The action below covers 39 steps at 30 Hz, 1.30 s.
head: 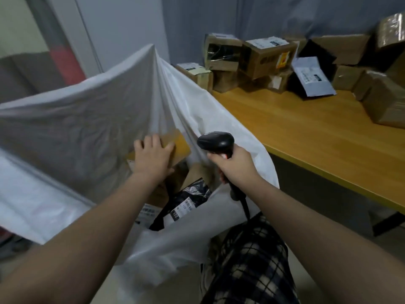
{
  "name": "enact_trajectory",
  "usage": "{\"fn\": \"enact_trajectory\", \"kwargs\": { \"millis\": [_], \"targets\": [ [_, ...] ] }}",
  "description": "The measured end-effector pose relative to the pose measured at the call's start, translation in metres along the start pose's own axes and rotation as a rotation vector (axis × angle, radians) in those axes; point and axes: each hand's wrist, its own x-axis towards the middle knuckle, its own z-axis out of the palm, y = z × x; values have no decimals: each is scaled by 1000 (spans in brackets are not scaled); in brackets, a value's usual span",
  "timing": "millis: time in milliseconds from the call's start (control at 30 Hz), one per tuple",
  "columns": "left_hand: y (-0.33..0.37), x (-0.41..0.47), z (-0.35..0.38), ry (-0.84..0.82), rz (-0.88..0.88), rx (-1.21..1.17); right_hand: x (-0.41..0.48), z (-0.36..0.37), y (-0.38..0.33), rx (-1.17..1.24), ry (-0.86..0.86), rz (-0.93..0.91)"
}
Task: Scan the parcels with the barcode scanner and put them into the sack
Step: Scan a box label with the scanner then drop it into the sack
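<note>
My left hand (153, 154) gripping a cardboard parcel (182, 141) at the sack (87, 106) mouth, my right hand (234, 165) clasping the scanner (215, 140).

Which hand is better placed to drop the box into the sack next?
Left. The left hand holds the box at the mouth of the sack, while the right hand is occupied gripping the scanner.

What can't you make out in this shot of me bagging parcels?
All head view.
Near face of the cardboard parcel: covered by left hand.
Bottom of the sack: hidden by its own walls.
Labels on the table parcels: blurred, too small.
Handle of the scanner: wrapped by right hand.
</note>
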Motion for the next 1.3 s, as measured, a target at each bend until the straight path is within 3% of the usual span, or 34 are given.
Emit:
{"fn": "enact_trajectory", "kwargs": {
  "millis": [100,167,433,733,900,1167,1300],
  "targets": [
    [7,4,29,-193,65,46,0,7,7,-22,-12,30],
    [14,9,34,-191,78,-12,0,5,9,-28,-5,38],
    [42,55,-23,282,92,-394,33,-39,-18,176,164,-5],
    [50,188,-105,416,56,-750,108,-100,-70,274,305,-85],
    [69,253,-128,357,-87,-769,138,-121,-76,291,310,-68],
    [103,327,-143,330,-122,-459,194,-153,-80,367,389,11],
    [108,340,-137,350,-168,-458,203,-159,-83,415,381,22]
  ]
}}
